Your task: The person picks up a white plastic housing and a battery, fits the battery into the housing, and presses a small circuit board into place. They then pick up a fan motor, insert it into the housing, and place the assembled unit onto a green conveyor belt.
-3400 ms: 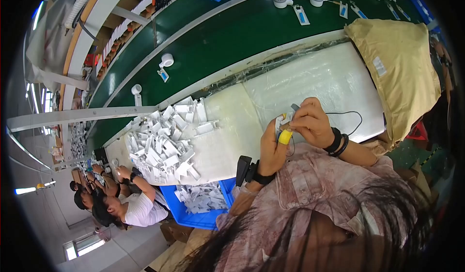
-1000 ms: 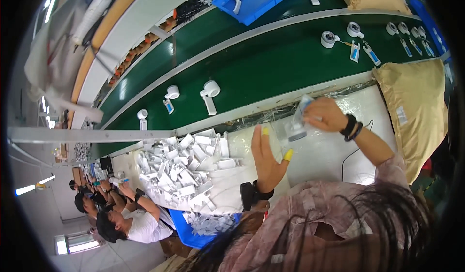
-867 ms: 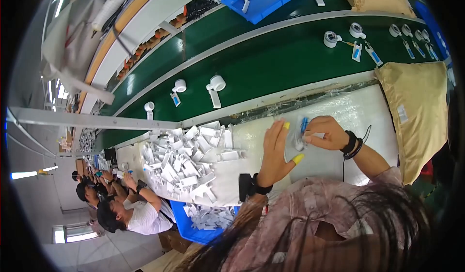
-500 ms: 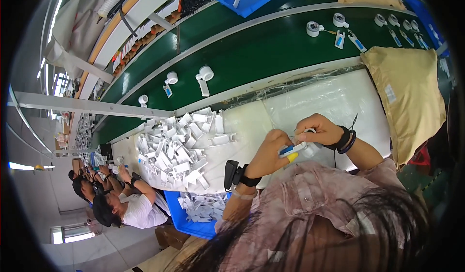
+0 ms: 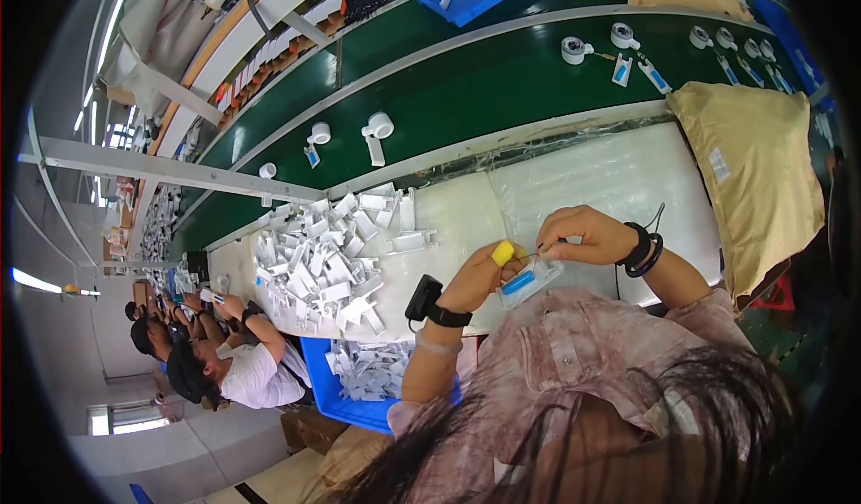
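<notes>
My left hand (image 5: 475, 278), with a yellow cover on one finger, is closed on a white plastic casing (image 5: 542, 276). A blue strip-like piece (image 5: 517, 282) lies lengthwise in that casing. Over the casing's far end my right hand (image 5: 581, 235) has thumb and fingertips pinched together. Thin wires seem to run between the fingertips of both hands, but exactly what the right fingers grip is too small to make out. To the left, a heap of white plastic casings (image 5: 327, 262) covers part of the pale worktop (image 5: 457, 212).
Beyond the worktop runs a green conveyor belt (image 5: 475, 105) carrying white round-headed units (image 5: 380, 126). A tan bag (image 5: 749, 172) stands right. Below the heap, a blue bin (image 5: 359, 412) holds more white parts. A blue tray (image 5: 484, 0) sits far back. Co-workers (image 5: 260, 369) sit at left.
The casing has turned in my left hand, so its blue piece faces up more plainly. The yellow-covered finger has moved up to its far side. My right hand has shifted slightly left.
</notes>
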The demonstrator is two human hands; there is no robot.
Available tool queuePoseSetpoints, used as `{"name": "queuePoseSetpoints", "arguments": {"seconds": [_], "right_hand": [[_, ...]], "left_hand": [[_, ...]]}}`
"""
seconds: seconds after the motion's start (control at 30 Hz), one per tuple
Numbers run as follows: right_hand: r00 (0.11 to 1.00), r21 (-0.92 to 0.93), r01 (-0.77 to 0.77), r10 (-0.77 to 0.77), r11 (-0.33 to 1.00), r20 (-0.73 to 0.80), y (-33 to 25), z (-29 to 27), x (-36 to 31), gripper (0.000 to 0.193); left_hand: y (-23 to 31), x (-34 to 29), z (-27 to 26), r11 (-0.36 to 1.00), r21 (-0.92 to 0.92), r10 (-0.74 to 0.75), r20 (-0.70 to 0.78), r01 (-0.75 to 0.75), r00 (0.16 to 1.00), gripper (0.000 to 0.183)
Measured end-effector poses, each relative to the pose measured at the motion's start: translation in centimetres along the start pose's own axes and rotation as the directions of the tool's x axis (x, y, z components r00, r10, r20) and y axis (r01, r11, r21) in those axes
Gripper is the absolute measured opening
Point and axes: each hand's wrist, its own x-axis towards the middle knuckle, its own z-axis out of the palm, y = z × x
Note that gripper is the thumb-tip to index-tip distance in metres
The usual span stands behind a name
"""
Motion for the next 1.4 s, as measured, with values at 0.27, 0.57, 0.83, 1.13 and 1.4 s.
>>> {"name": "queuePoseSetpoints", "arguments": {"seconds": [0.27, 0.57, 0.83, 1.13, 1.4], "right_hand": [[0.999, -0.115, 0.024, -0.027, 0.993, -0.02, -0.1, 0.8, -0.7, 0.015], [0.948, -0.421, 0.121, -0.231, 0.899, -0.22, -1.9, 1.8, -1.8, 0.01], [0.984, 0.333, -0.142, 0.098, 0.932, 0.148, 0.7, 3.2, -2.6, 0.014], [0.863, -0.491, -0.235, -0.052, 0.839, -0.502, 0.6, 4.4, -2.9, 0.019], [0.695, -0.509, -0.181, -0.256, 0.841, -0.672, 0.0, 4.5, -2.5, 0.018]], "left_hand": [[-1.3, 0.7, 0.9, 0.978, 0.209, -0.057, 0.229, 0.008, 0.972, 0.029], [4.0, -2.9, 3.3, 0.92, 0.325, 0.255, -0.078, -0.217, 0.964, 0.028], [4.6, -2.7, 4.0, 0.776, 0.573, 0.301, 0.029, -0.263, 0.953, 0.024], [1.8, -0.6, 5.3, 0.848, 0.455, 0.38, -0.163, -0.272, 0.911, 0.023], [-0.3, 1.1, 6.3, 0.94, 0.059, 0.341, -0.172, -0.336, 0.924, 0.032]]}}
